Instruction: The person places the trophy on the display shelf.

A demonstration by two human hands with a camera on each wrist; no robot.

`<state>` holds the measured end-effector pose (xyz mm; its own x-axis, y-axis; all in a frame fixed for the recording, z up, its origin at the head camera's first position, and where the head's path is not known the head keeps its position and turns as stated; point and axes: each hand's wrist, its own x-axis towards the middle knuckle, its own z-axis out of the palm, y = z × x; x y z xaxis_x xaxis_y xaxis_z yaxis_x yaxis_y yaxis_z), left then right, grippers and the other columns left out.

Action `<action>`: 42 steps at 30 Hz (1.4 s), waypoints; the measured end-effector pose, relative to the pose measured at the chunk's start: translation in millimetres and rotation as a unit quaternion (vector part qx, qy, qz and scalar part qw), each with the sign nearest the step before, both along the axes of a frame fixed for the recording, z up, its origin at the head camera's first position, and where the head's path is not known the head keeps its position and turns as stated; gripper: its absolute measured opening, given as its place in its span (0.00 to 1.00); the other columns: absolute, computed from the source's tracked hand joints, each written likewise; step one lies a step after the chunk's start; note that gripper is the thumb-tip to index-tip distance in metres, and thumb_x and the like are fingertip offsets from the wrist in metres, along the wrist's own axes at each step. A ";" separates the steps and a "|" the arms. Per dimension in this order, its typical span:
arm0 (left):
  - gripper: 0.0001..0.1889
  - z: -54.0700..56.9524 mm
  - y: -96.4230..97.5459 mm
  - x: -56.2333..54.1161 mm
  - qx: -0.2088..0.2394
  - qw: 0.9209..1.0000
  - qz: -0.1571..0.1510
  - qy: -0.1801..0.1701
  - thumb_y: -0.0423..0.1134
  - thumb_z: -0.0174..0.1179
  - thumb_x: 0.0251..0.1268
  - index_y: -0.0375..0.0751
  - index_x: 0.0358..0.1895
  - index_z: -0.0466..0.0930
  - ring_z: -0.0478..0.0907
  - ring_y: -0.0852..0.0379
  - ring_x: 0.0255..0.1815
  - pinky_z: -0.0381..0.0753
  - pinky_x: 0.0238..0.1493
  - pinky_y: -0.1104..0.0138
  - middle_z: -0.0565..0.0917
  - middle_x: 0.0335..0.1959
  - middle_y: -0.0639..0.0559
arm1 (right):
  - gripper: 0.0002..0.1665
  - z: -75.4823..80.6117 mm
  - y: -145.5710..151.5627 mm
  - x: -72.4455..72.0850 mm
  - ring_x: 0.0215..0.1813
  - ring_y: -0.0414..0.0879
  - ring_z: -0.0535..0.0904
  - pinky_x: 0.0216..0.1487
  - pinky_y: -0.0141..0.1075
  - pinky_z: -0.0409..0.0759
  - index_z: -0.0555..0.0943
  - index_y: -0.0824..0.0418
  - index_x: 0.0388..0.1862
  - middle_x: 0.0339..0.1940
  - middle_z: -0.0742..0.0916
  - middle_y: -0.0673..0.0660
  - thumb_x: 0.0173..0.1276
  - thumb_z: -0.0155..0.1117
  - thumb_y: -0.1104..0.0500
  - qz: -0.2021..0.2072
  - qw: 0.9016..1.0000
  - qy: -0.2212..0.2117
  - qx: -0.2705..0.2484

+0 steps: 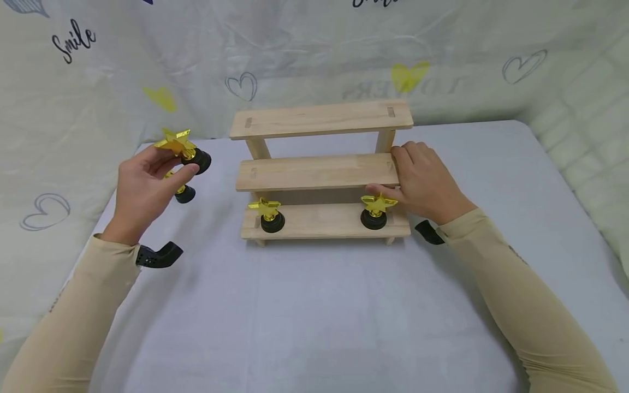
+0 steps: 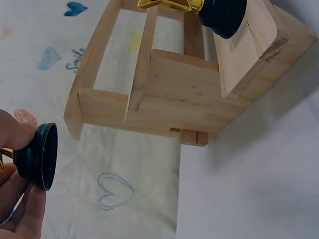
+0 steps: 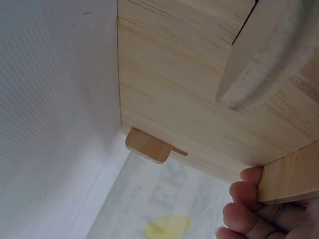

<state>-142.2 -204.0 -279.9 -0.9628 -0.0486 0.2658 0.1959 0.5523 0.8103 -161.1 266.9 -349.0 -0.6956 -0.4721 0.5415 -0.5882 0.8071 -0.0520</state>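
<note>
Two star trophies (image 1: 271, 217) stand low on the wooden shelf (image 1: 319, 172); left of it, the fingers of the left hand (image 1: 149, 185) pinch a third trophy (image 1: 188, 153), partly hiding a fourth trophy (image 1: 184, 194). The right hand (image 1: 427, 180) grips the shelf's right end; a tug could topple the standing pair.

In the head view, the left grip (image 1: 151, 184) partly hides a second trophy (image 1: 184, 194) beyond it, and the right grip (image 1: 425, 180) covers part of the middle shelf's (image 1: 316, 172) right end. The left wrist view's edges crop the held trophy (image 2: 36, 157) and a shelf trophy (image 2: 224, 16). In the right wrist view, the nearest board (image 3: 274, 55) is blurred. Sleeve lettering (image 1: 518, 254) is too small to read.
</note>
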 end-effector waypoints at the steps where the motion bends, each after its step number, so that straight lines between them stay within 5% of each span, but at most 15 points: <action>1: 0.22 1.1 1.5 -0.1 -0.004 1.000 -0.002 0.001 0.37 0.73 0.63 0.36 0.59 0.82 0.83 0.72 0.51 0.80 0.61 0.83 0.83 0.51 0.66 | 0.66 0.0 0.0 0.0 0.33 0.62 0.70 0.36 0.52 0.74 0.74 0.80 0.43 0.30 0.76 0.68 0.68 0.30 0.14 0.000 1.000 -0.002 0.000; 25: 0.24 14.5 42.4 -8.9 -0.010 0.997 -0.076 0.030 0.32 0.73 0.61 0.34 0.62 0.82 0.83 0.68 0.54 0.80 0.64 0.81 0.84 0.54 0.61 | 0.65 -0.6 0.7 -0.4 0.31 0.60 0.68 0.34 0.48 0.71 0.74 0.79 0.41 0.28 0.75 0.66 0.68 0.31 0.14 0.005 1.000 0.010 -0.005; 42: 0.19 16.5 82.9 -13.6 0.074 0.984 -0.160 0.027 0.24 0.73 0.57 0.32 0.54 0.84 0.85 0.60 0.51 0.82 0.65 0.76 0.86 0.46 0.59 | 0.64 -0.2 0.5 0.5 0.31 0.59 0.68 0.35 0.48 0.71 0.74 0.77 0.40 0.28 0.75 0.65 0.67 0.31 0.13 0.001 1.000 0.000 -0.009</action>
